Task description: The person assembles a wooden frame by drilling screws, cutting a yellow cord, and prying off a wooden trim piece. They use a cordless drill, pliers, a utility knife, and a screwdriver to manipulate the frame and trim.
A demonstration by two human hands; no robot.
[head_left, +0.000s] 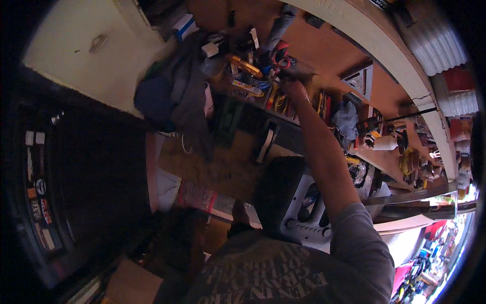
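Note:
My right hand [295, 91] reaches in at the far side among hand tools in an open tool tray [291, 119]. Its fingers point down into the dark clutter, and I cannot make out whether they hold anything. Just beyond it a tool with red looped handles [281, 58] stands up. To its left are a yellow-orange tool [245, 66] and a flat yellow strip-shaped tool [247, 88]. Slim tools with yellow and red handles [324, 104] lie right of the hand. My left hand does not show.
Dark cloths [177, 91] hang at the left of the tray. A grey and black case [298, 207] stands below my right forearm. A crumpled blue-grey rag [346, 120] and a metal square [359, 81] are to the right. A pale beam [395, 66] crosses the upper right.

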